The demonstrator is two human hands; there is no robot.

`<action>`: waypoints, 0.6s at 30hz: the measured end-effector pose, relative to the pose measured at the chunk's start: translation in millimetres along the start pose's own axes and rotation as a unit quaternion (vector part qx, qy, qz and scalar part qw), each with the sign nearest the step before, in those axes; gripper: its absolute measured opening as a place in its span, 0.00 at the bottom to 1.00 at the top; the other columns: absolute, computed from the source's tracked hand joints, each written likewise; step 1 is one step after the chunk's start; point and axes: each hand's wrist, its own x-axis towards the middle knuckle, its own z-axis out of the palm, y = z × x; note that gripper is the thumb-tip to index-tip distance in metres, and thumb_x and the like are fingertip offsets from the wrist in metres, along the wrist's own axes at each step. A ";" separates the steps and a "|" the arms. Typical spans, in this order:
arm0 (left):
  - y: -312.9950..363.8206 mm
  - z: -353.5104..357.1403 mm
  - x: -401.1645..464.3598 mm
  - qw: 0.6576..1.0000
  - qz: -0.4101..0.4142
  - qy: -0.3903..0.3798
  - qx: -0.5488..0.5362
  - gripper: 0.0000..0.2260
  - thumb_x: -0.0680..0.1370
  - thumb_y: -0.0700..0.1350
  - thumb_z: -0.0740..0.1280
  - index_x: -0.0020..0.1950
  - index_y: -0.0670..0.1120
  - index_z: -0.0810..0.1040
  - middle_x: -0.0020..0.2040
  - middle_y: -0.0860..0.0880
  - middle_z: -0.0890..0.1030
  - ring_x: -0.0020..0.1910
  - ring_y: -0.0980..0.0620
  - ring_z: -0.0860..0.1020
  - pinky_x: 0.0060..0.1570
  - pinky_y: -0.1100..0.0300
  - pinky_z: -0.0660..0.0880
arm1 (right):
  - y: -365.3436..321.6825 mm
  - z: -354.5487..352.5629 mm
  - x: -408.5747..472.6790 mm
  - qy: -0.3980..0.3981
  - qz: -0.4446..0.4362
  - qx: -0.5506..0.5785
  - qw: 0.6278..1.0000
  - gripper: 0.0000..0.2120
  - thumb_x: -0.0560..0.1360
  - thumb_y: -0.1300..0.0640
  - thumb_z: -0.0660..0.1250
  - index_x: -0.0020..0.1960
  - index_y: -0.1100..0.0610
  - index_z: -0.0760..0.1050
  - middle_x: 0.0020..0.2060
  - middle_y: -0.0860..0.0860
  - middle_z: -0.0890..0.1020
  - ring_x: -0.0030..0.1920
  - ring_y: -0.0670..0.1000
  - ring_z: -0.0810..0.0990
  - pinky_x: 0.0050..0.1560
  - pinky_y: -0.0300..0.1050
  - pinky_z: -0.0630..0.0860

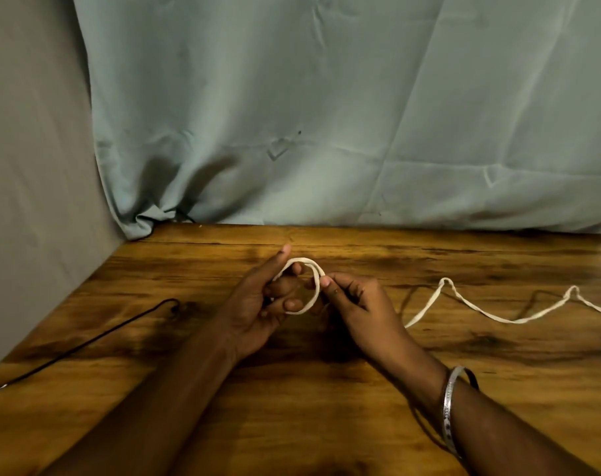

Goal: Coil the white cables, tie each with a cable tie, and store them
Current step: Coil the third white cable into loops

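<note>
Coiling step, first loop. The left hand (257, 304) holds the loop of the white cable (312, 286) at frame centre; the right hand (354, 300) pinches its crossing. Loose length trails right across the counter (326, 407). Next: draw in slack and lay another turn.

I see two bare forearms with no sleeves. My left hand (254, 304) wears nothing, and a silver bangle (449, 407) with a faint engraved pattern circles the wrist behind my right hand (357, 304).
</note>
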 end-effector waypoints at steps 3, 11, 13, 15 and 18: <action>-0.5 0.1 -3.1 0.999 0.019 0.016 0.033 0.12 0.77 0.49 0.66 0.37 0.44 0.76 0.21 0.55 0.60 0.18 0.59 0.57 0.24 0.66 0.65 | 0.1 -0.9 0.0 -0.003 0.004 -0.009 1.000 0.14 0.85 0.55 0.63 0.52 0.60 0.85 0.38 0.57 0.87 0.35 0.50 0.84 0.38 0.47 0.79; 1.8 -5.8 8.9 0.983 0.108 0.143 -0.031 0.13 0.79 0.51 0.66 0.39 0.44 0.74 0.20 0.54 0.61 0.18 0.58 0.59 0.23 0.67 0.63 | -8.8 2.0 -5.4 -0.099 -0.072 -0.360 0.925 0.19 0.82 0.57 0.63 0.70 0.41 0.72 0.53 0.47 0.84 0.51 0.52 0.83 0.49 0.51 0.80; 4.1 -11.3 11.0 0.975 0.128 0.180 -0.022 0.16 0.79 0.54 0.65 0.44 0.42 0.78 0.21 0.54 0.62 0.20 0.58 0.62 0.23 0.67 0.66 | -14.5 7.3 -5.4 -0.122 -0.083 -0.417 0.897 0.29 0.80 0.61 0.64 0.79 0.46 0.64 0.60 0.50 0.80 0.58 0.55 0.80 0.53 0.46 0.74; 4.9 -14.8 12.2 0.971 0.137 0.198 -0.012 0.19 0.82 0.55 0.61 0.51 0.39 0.80 0.23 0.53 0.64 0.21 0.58 0.65 0.26 0.68 0.68 | -20.3 14.1 -6.7 -0.110 -0.092 -0.474 0.869 0.29 0.81 0.59 0.64 0.81 0.49 0.62 0.63 0.50 0.78 0.61 0.55 0.76 0.56 0.44 0.67; 4.6 -16.8 12.6 0.971 0.146 0.190 0.022 0.19 0.84 0.52 0.58 0.61 0.37 0.79 0.25 0.54 0.67 0.24 0.57 0.68 0.37 0.61 0.66 | -25.7 12.4 -7.8 -0.107 -0.128 -0.550 0.818 0.19 0.80 0.58 0.65 0.71 0.48 0.73 0.61 0.48 0.80 0.63 0.53 0.74 0.64 0.50 0.65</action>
